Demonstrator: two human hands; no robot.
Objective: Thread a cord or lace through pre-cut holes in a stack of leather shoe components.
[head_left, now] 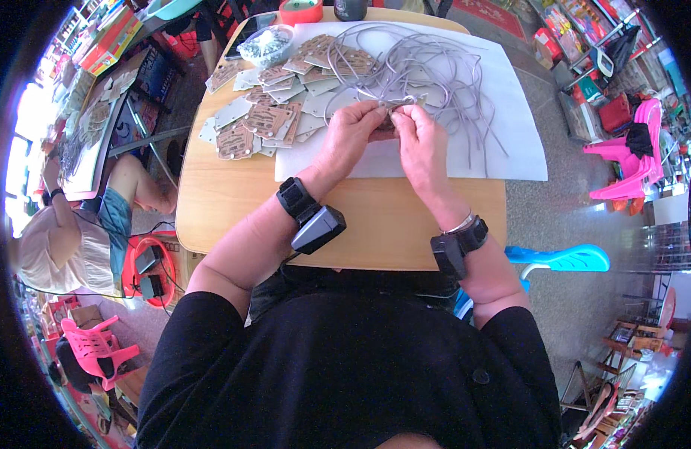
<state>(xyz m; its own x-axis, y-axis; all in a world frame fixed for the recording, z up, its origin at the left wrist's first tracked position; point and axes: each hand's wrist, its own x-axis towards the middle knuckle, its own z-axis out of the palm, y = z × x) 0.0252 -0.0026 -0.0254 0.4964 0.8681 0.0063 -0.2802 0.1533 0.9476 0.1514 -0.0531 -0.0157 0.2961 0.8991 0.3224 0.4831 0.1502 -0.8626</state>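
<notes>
My left hand [351,135] and my right hand [422,142] meet over the white sheet [510,142], fingers closed in a pinch. A small brown board [387,127] shows between them, mostly covered by the fingers. Grey wires [435,75] lie in a loose tangle just beyond, and strands pass right by the fingertips. Whether the right fingers grip a wire end is too small to tell. To the left of my hands lies a heap of flat circuit boards [271,120], some brown side up, others pale grey.
A clear tub of small parts [265,46] stands at the table's far left, near a red tape roll [301,10] and a dark container [351,9]. Another person [68,239] sits at a table on the left. A blue chair [570,258] is at the right.
</notes>
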